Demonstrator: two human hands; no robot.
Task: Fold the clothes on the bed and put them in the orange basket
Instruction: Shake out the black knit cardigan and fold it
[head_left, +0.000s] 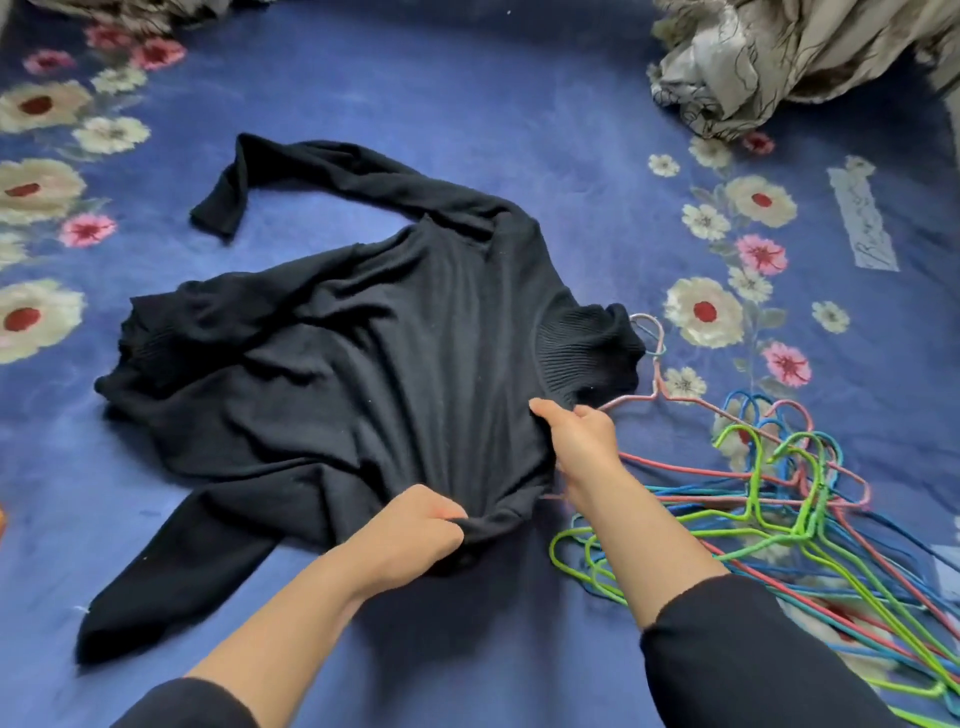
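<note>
A black long-sleeved turtleneck sweater lies spread on the blue flowered bed cover, its ribbed collar pointing right. One sleeve curves off to the far left, the other runs toward the near left. My left hand grips the sweater's near edge, at the shoulder, in a fist. My right hand holds the fabric just below the collar, thumb on top. The orange basket is out of view.
A heap of several coloured wire hangers lies right of my right arm, and a pink one reaches under the collar. Crumpled grey patterned fabric sits at the far right corner. More grey cloth shows at the top left.
</note>
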